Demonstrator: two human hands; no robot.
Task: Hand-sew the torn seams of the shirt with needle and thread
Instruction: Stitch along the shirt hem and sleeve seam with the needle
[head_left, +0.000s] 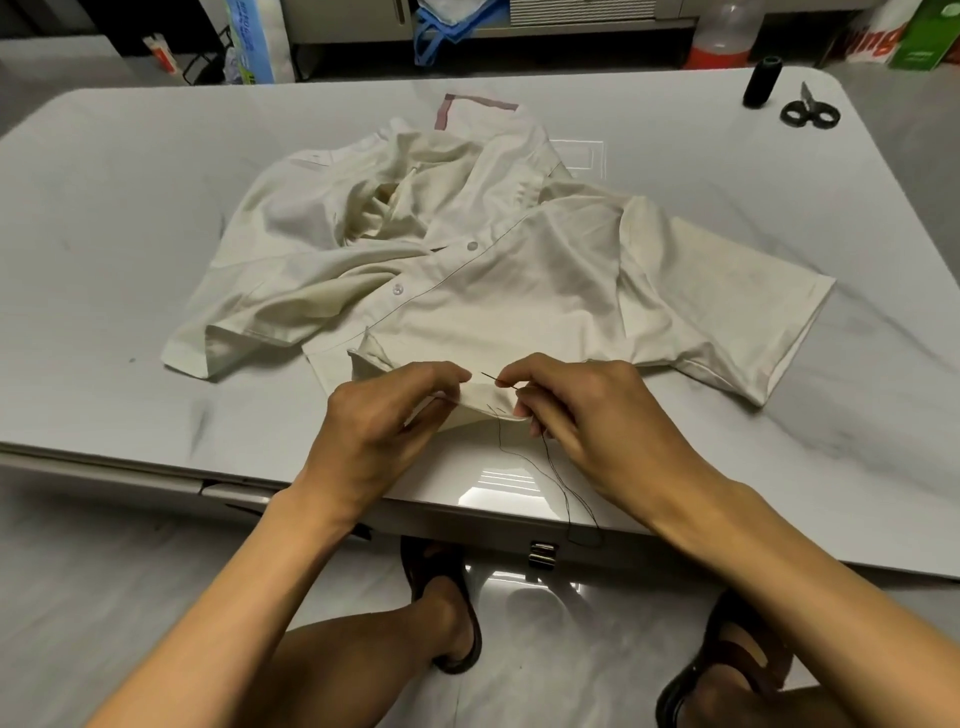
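Note:
A cream short-sleeved shirt (467, 270) lies crumpled on the white table (130, 234), its hem toward me. My left hand (379, 421) pinches the hem edge and lifts it off the table. My right hand (576, 415) pinches a thin dark needle (491, 378) whose tip points up-left over the fabric between the two hands. Its lower fingers also hold the hem. Black thread (556, 473) hangs from the seam in loops down past the table's front edge. A few dark stitches show on the hem by my right fingers.
A black thread spool (762, 83) and black-handled scissors (808, 110) sit at the table's far right corner. Bags, bottles and boxes stand on the floor behind the table. My sandalled feet are under the front edge.

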